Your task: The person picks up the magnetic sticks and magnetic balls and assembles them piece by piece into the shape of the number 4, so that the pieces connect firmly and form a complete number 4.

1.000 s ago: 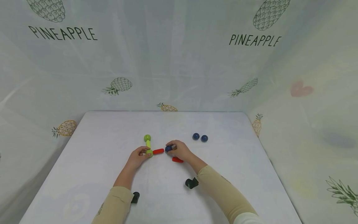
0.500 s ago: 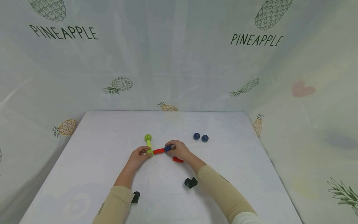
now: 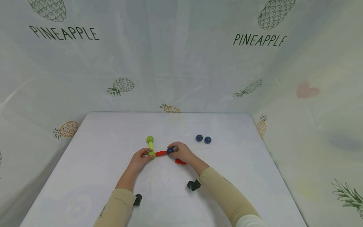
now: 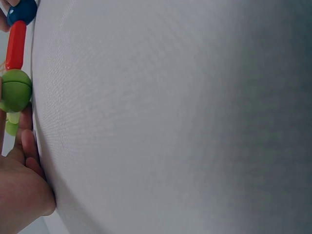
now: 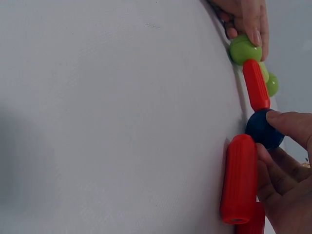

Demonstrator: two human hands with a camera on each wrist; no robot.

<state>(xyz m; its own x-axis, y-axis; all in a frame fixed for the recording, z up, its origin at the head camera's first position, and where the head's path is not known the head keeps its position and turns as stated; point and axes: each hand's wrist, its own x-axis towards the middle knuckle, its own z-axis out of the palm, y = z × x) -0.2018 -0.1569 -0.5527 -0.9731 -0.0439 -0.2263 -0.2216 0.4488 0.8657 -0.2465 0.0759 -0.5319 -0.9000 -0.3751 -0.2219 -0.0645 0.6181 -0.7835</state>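
Observation:
My left hand (image 3: pixel 139 160) pinches a green ball (image 3: pixel 152 155) between thumb and fingers. A yellow-green rod (image 3: pixel 150 145) runs from that ball to a second green ball (image 3: pixel 149 139) farther back. From the held ball a red rod (image 3: pixel 161 153) reaches right, touching a blue ball (image 5: pixel 263 128). My right hand (image 3: pixel 183 153) pinches this blue ball, thumb on one side and fingers on the other. Beside the right hand, a loose red rod (image 5: pixel 239 180) lies on the table, and part of another red rod (image 5: pixel 251 222) shows behind it.
Two more blue balls (image 3: pixel 199 138) sit together at the back right of the white table (image 3: pixel 113 132). The black wrist cameras (image 3: pixel 194 185) show by the forearms. A pineapple-print cloth (image 3: pixel 181 63) hangs behind the table and along its sides.
My right hand has brought the blue ball slightly left, closing the gap to the red rod's end. The left hand still holds the green ball in place.

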